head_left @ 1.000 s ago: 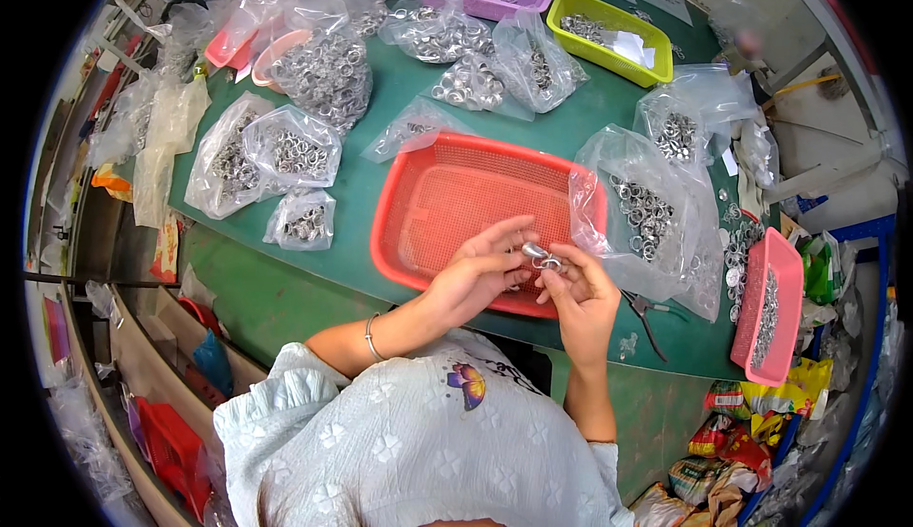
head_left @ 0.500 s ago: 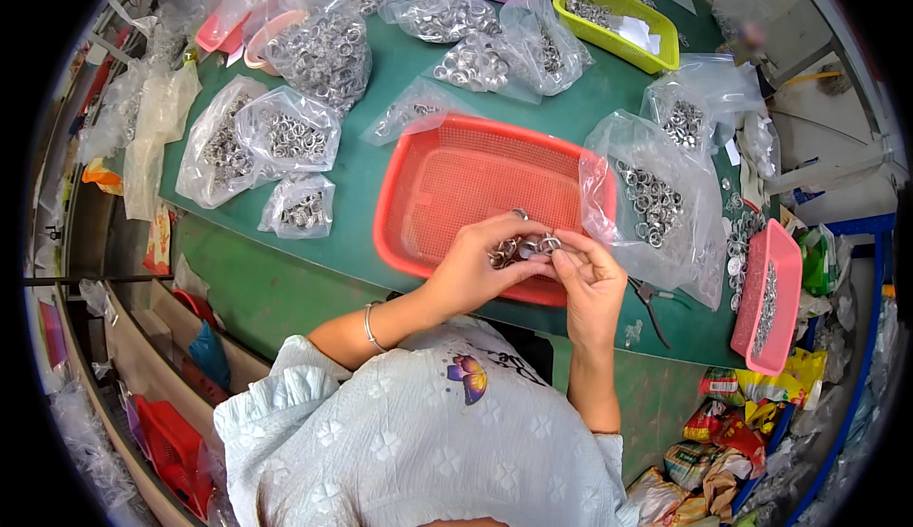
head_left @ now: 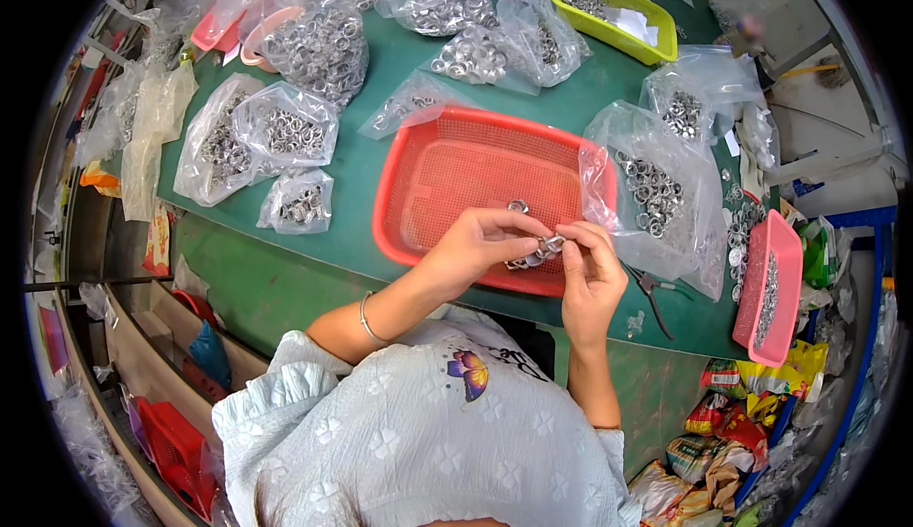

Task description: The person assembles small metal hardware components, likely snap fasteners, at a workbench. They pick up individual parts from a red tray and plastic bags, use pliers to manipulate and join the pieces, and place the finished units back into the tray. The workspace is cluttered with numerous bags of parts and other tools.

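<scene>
Fingers of the left hand and right hand pinch shiny metal rings between them, above the near rim of the red basket. A clear bag overlaps the basket's right side; farther right on the green worktop sits a pink tray.

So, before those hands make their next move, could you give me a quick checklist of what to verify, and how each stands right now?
1. Left hand has hold of the metal rings: ok, its thumb and fingers are closed on them.
2. Right hand is at the same rings: ok, its thumb and fingertips meet there.
3. Number of rings held: cannot tell, fingers hide some.
4. Red basket has its rim uncovered: not ok, a clear bag overlaps its right end.
5. Pliers are clear of both hands: ok, they lie on the green table, untouched.
</scene>
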`<state>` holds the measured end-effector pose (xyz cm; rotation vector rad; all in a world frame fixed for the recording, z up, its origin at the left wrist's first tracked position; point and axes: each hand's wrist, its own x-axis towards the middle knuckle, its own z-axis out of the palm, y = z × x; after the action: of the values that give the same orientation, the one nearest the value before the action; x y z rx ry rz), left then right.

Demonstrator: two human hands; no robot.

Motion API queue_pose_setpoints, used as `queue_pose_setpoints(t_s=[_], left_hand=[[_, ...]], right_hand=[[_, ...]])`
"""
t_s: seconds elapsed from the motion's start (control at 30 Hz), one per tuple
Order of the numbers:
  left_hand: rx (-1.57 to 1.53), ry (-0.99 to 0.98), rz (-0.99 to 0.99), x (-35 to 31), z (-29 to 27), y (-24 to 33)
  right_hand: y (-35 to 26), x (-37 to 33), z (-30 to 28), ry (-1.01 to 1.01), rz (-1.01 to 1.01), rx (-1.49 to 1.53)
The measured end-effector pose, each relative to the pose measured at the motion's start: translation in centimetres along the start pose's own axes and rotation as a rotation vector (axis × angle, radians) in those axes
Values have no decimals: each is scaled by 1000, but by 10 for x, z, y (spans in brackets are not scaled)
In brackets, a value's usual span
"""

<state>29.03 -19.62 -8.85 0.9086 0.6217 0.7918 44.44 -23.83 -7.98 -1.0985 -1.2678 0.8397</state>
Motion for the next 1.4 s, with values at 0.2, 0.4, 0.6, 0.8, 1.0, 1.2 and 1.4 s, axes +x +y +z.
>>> queue_pose_setpoints(t_s=[0.2, 0.4, 0.6, 0.8, 1.0, 1.2, 1.4], left_hand=[[155, 105, 248, -4, 15, -3], [462, 113, 332, -2, 5, -7], [-22, 131, 125, -2, 9, -7], [454, 45, 333, 1, -7, -14], [764, 80, 471, 1, -10, -18], [578, 141, 354, 3, -11, 7], [145, 60, 257, 6, -13, 3]], right_hand=[[-4, -3, 7, 49, 64, 122], [-1, -5, 10, 60, 75, 203], [2, -5, 8, 45, 158, 292], [8, -6, 6, 41, 202, 375], [10, -8, 0, 131, 294, 112], [0, -28, -82, 95, 175, -706], [41, -60, -157, 15, 263, -1465]])
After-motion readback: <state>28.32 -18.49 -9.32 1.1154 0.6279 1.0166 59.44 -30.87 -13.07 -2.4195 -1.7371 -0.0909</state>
